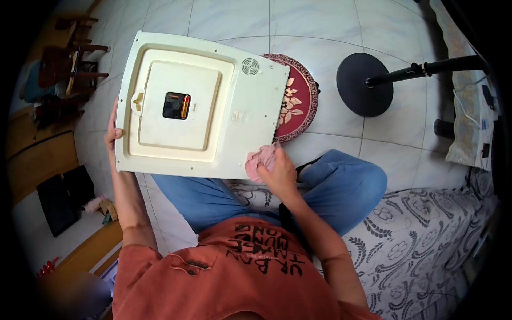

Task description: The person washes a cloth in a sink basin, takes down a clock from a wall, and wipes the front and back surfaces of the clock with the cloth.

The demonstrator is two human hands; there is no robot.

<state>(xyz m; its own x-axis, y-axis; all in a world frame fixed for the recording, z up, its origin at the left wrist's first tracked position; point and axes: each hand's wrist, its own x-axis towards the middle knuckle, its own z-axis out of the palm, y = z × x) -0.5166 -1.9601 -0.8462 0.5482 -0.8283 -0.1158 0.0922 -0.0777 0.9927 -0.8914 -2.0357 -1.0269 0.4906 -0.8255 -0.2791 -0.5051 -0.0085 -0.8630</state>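
Observation:
A large off-white wall clock (242,114), seen from its back, lies across my lap and partly over a round red patterned stool (304,104). A black movement box (172,105) with a battery (185,106) shows in its recessed panel. My left hand (112,132) grips the clock's left edge, its thumb on the rim and its other fingers mostly hidden behind. My right hand (280,170) is closed on a crumpled pink cloth (260,161), which touches the clock's lower right corner.
A black round stand base (364,84) with a pole stands on the tiled floor at right. Patterned fabric covers the seat (410,240) at lower right. Wooden chairs (61,66) are at upper left, and a dark screen (57,209) rests on a surface at lower left.

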